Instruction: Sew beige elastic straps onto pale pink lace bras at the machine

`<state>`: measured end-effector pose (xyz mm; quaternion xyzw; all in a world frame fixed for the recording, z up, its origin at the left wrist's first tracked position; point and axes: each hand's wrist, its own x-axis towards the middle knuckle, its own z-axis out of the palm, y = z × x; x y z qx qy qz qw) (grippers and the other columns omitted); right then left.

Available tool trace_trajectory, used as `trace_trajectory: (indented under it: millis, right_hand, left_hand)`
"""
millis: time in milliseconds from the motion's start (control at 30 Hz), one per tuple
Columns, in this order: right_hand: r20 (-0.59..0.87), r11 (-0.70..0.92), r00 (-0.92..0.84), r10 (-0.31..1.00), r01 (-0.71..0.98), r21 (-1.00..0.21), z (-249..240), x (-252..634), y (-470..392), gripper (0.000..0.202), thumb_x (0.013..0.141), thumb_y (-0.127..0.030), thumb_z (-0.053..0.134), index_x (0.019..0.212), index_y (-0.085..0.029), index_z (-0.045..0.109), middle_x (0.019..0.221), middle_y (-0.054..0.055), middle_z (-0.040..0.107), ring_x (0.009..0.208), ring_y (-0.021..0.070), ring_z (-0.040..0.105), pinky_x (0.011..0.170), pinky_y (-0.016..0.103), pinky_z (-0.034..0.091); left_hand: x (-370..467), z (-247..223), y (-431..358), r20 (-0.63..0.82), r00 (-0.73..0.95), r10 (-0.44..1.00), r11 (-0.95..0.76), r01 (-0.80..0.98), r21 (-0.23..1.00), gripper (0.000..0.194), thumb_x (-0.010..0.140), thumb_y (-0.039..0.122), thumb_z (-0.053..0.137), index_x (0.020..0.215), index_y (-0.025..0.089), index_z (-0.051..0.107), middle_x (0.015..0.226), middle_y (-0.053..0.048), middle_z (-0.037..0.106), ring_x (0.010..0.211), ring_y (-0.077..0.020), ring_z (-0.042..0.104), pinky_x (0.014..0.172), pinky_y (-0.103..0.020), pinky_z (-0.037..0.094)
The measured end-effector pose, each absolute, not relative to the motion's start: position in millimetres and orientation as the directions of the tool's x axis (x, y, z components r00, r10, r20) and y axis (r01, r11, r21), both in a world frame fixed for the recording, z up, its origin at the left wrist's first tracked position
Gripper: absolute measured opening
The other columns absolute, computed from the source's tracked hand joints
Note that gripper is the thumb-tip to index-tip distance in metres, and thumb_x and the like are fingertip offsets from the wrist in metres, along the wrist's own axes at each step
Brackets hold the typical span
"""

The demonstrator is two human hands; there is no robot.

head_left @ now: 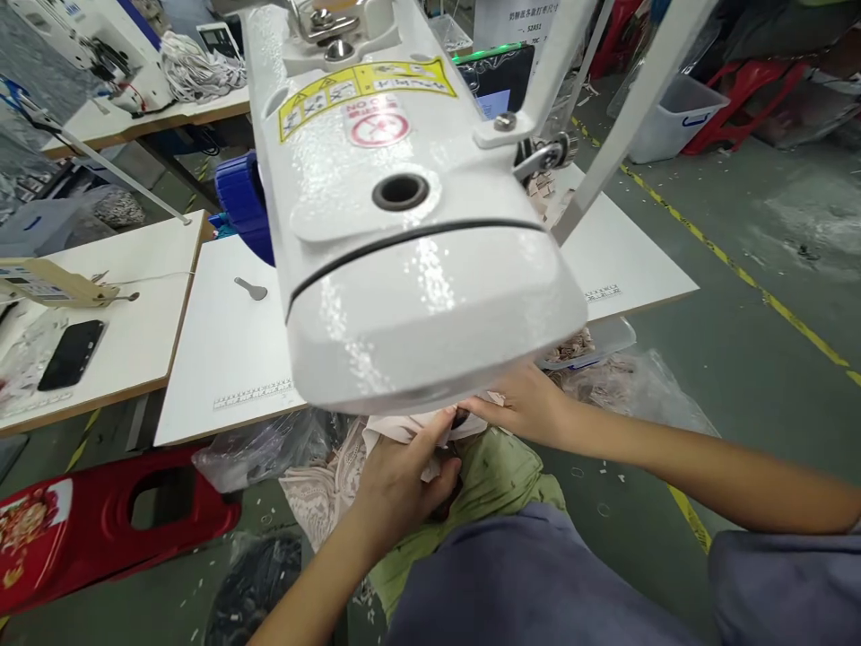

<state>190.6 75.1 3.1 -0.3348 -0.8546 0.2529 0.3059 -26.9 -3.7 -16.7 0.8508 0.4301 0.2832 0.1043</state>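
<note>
A white sewing machine head (430, 314) fills the middle of the view and hides part of what lies below it. Just under its front end, my left hand (404, 480) is closed on a pale cloth piece (396, 428). From the other side my right hand (528, 404) grips the same cloth near its thumb, its remaining fingers partly covered by the machine. A small dark spot shows between the two hands; I cannot make out what it is. Beige lace fabric (316, 498) hangs down left of my left hand. Green cloth (494, 475) covers my lap.
Around the machine spreads a white tabletop (235, 350) bearing a small metal piece (251, 288). A phone (71, 355) lies on the neighbouring table. To the left stands a red stool (100, 520); a clear plastic bin (602, 341) with fabric pieces sits below the table at right.
</note>
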Motion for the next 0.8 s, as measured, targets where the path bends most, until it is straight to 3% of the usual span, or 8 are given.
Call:
trace_trajectory:
  millis: [167,333,467,667,800]
  right_hand:
    - [0.355,0.632,-0.578,0.735,0.393,-0.668,4,189,77,0.015,0.090,-0.024,0.060,0.090,-0.023,0.074,0.098,0.007,0.069,0.098,0.0224,0.064,0.092,0.039,0.050]
    - [0.363,0.632,-0.565,0.741,0.406,-0.660,7,188,76,0.014,0.090,-0.022,0.061,0.088,-0.023,0.075,0.095,0.006,0.070,0.096,0.0218,0.064,0.089,0.038,0.052]
    - [0.597,0.797,-0.532,0.600,0.337,-0.501,-7,190,69,0.016,0.096,-0.022,0.054,0.097,-0.021,0.070,0.095,0.006,0.073,0.096,0.0185,0.066,0.087,0.034,0.053]
    - [0.739,0.906,-0.545,0.396,0.363,-0.217,-11,189,73,0.020,0.088,-0.010,0.053,0.092,-0.024,0.066,0.088,0.003,0.074,0.092,0.0156,0.066,0.087,0.029,0.053]
    - [0.741,0.915,-0.567,0.360,0.368,-0.164,-4,187,75,0.019,0.090,-0.010,0.052,0.086,-0.023,0.066,0.081,0.002,0.071,0.089,0.0151,0.064,0.087,0.028,0.051]
  left_hand:
    - [-19,-13,-10,0.363,0.412,0.836,-0.548,0.676,0.493,0.057,0.088,0.020,0.061,0.142,0.015,0.044,0.129,-0.016,0.065,0.118,-0.0269,0.062,0.099,-0.037,0.052]
    - [-9,-13,-13,0.388,0.335,0.859,-0.501,0.708,0.497,0.050,0.089,0.021,0.059,0.138,0.017,0.048,0.123,-0.016,0.068,0.110,-0.0271,0.065,0.089,-0.036,0.056]
    - [-8,-11,-16,0.369,0.325,0.871,-0.475,0.748,0.464,0.050,0.090,0.023,0.059,0.138,0.016,0.047,0.113,-0.016,0.071,0.099,-0.0279,0.069,0.080,-0.037,0.058]
    - [-32,-8,-9,0.295,0.524,0.799,-0.601,0.689,0.405,0.058,0.092,0.029,0.058,0.145,0.013,0.040,0.135,-0.021,0.061,0.122,-0.0317,0.061,0.095,-0.041,0.055]
    - [-47,-11,3,0.309,0.612,0.727,-0.683,0.691,0.238,0.047,0.093,0.024,0.055,0.139,0.020,0.047,0.114,-0.016,0.073,0.096,-0.0299,0.072,0.077,-0.040,0.060]
